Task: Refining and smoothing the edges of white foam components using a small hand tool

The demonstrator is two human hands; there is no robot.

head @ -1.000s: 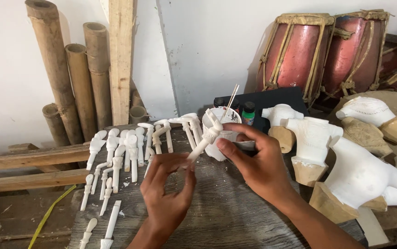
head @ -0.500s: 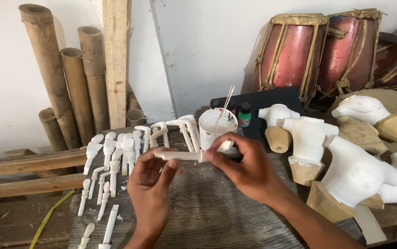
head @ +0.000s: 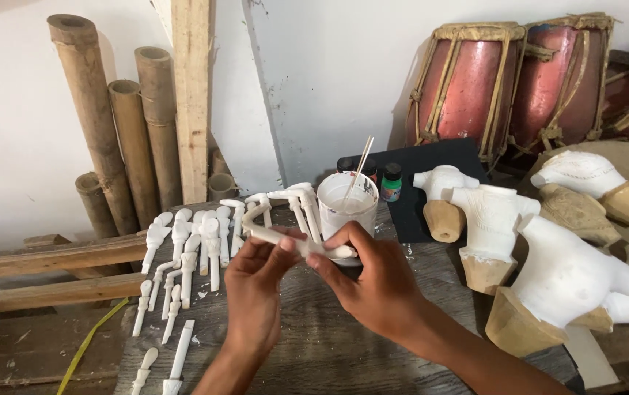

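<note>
Both hands hold one white-painted wooden puppet arm piece [head: 285, 240] roughly level above the grey wooden table [head: 329, 351]. My left hand [head: 256, 289] pinches it from below near its middle. My right hand [head: 373, 281] grips its right end. Just behind the piece stands a white cup of white paint [head: 347, 207] with a thin stick [head: 360, 164] leaning in it.
Several white arm pieces [head: 194, 245] lie in rows at the table's left. White-painted wooden torsos [head: 493, 219] and larger carved bodies [head: 570, 281] fill the right. Small paint bottles [head: 391, 181], bamboo poles [head: 120, 139], planks [head: 51, 256] and two red drums [head: 512, 80] stand behind.
The arm piece went from tilted up toward the cup to lying level between my hands, and both hands shifted slightly toward the cup.
</note>
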